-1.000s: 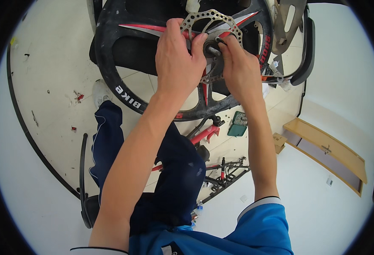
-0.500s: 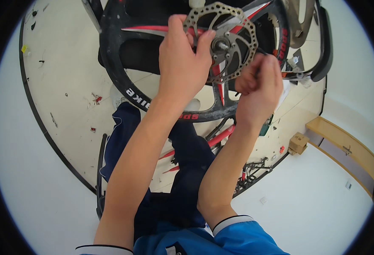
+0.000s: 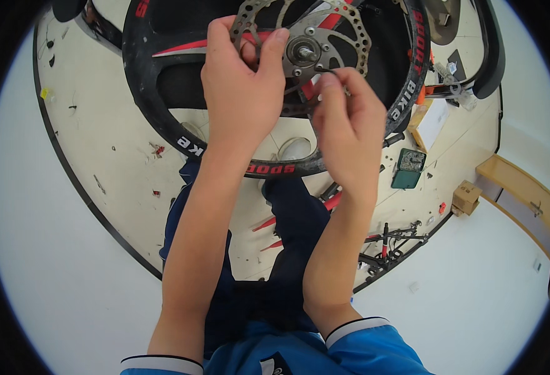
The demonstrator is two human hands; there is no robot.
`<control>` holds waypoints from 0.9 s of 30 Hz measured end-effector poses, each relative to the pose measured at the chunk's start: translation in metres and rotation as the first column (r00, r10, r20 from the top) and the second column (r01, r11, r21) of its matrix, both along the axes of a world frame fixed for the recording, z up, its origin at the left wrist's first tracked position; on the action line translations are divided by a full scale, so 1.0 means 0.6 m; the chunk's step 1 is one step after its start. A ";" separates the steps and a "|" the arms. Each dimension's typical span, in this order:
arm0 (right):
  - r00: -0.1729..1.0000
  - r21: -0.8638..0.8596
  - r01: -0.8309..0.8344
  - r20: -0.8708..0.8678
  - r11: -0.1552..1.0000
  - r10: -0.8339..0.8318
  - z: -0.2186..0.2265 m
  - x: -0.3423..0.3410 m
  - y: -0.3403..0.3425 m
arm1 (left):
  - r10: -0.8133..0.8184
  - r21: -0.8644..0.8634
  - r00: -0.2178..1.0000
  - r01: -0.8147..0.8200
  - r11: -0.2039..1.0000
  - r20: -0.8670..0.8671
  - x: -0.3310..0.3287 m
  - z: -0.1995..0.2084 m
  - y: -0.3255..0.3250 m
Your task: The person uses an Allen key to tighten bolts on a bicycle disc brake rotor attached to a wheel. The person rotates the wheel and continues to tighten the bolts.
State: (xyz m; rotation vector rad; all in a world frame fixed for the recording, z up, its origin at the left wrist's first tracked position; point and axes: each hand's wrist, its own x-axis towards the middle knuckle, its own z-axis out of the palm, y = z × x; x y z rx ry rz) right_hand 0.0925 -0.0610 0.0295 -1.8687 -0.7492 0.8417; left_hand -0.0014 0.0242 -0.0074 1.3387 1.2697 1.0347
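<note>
A black bicycle wheel [image 3: 147,103] with red-and-white spokes lies before me, its hub [image 3: 304,51] facing up. Over the hub sits a round metal brake rotor [image 3: 363,50] with holes along its rim. My left hand [image 3: 243,81] is closed on the rotor's left side, thumb on top and fingers through the openings. Just below and right of the hub, my right hand [image 3: 353,119] pinches a thin, dark hex key [image 3: 327,70]. The tip of this key is at a bolt on the rotor's inner ring; whether it sits in the bolt I cannot tell.
A black seat or stool surface [image 3: 187,78] shows beneath the wheel. Chair armrests [image 3: 490,50] stand at both sides. On the floor are a green tool case [image 3: 409,169], a cardboard box [image 3: 466,197], a dark bicycle frame [image 3: 387,244] and scattered small parts.
My right hand has come left and in toward the hub, bringing the hex key to the rotor bolt. My left hand keeps its hold on the rotor. The view has shifted, showing the green case fully.
</note>
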 end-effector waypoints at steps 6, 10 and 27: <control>0.955 0.064 0.273 0.103 0.960 -0.278 -0.013 0.068 -0.020 | -0.025 -0.087 0.999 0.028 0.996 0.036 -0.002 0.008 0.005; 0.968 0.034 0.230 -0.108 0.973 -0.225 -0.029 0.074 -0.018 | -0.012 -0.062 0.987 0.022 0.998 0.158 0.001 0.004 0.007; 0.956 0.427 0.294 -0.147 0.855 -0.255 -0.003 0.037 -0.015 | -0.204 -0.050 0.932 0.229 0.972 0.301 -0.075 0.069 -0.075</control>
